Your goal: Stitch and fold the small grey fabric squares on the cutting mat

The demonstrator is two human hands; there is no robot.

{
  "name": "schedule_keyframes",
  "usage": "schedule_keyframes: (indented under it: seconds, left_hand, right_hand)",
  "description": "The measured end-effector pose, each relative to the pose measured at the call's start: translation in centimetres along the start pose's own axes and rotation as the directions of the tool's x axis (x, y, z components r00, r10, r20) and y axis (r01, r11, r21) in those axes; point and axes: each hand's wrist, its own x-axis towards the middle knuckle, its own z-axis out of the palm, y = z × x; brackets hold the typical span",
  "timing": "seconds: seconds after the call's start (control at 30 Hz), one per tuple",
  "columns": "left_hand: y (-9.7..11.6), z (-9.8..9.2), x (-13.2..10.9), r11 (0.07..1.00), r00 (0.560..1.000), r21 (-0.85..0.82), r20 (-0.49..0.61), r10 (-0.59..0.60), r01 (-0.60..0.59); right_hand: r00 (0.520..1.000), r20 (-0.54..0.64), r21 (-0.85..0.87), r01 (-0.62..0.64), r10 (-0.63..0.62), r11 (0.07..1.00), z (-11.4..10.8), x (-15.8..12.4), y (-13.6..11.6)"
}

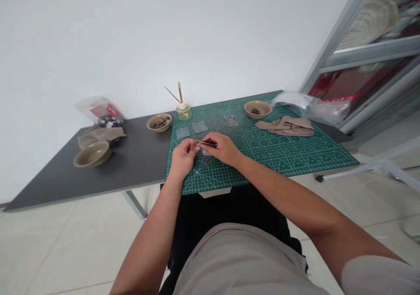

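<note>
Above the green cutting mat (288,163), the right hand (223,148) is clamping dark tweezers (208,143) beside the left hand's (183,155) closed fingers, and a slackening pinch is risking a drop.

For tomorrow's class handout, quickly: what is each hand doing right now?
Left hand: fingers pinched closed at the tip of the dark tweezers; whether it holds anything cannot be told.
Right hand: closed, holding those tweezers.

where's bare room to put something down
The green cutting mat is bare right of the right hand holding tweezers, in front of the beige cloth. The dark table is free between the big tan bowl and the mat. Crowded: the mat's back edge, with grey squares and a bowl.
</note>
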Motion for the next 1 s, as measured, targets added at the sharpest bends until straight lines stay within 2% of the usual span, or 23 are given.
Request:
schedule_keyframes:
  seconds: [0.23,0.4,0.63,0.73,0.9,1.0]
  left_hand:
    - [-0.19,-0.02,0.03,1.000,1.000,0.015,-0.017,0.013,-0.013]
    - [0.11,0.00,-0.03,0.999,1.000,0.033,-0.006,0.000,0.000]
    - [0.14,0.14,-0.16,0.999,0.999,-0.034,-0.029,-0.015,0.014]
    - [0.08,0.11,-0.12,0.999,0.999,-0.053,-0.038,-0.004,0.002]
    - [0.03,0.02,-0.09,1.000,1.000,0.008,-0.012,0.021,-0.021]
    - [0.05,0.03,-0.12,1.000,0.999,0.002,-0.036,0.015,-0.015]
  right_hand:
    - [1.000,-0.005,-0.010,-0.024,0.024,1.000,0.01,-0.03,0.13]
    - [1.000,-0.007,-0.002,0.025,-0.025,1.000,0.01,-0.02,0.02]
    - [1.000,0.006,-0.031,0.015,-0.015,0.999,0.08,-0.03,0.16]
    - [0.999,0.010,-0.024,0.053,-0.053,0.998,0.22,-0.02,0.36]
    - [0.995,-0.016,-0.011,0.097,-0.097,0.995,0.27,0.00,0.46]
    - [0.996,-0.010,-0.012,0.085,-0.085,0.996,0.24,-0.02,0.42]
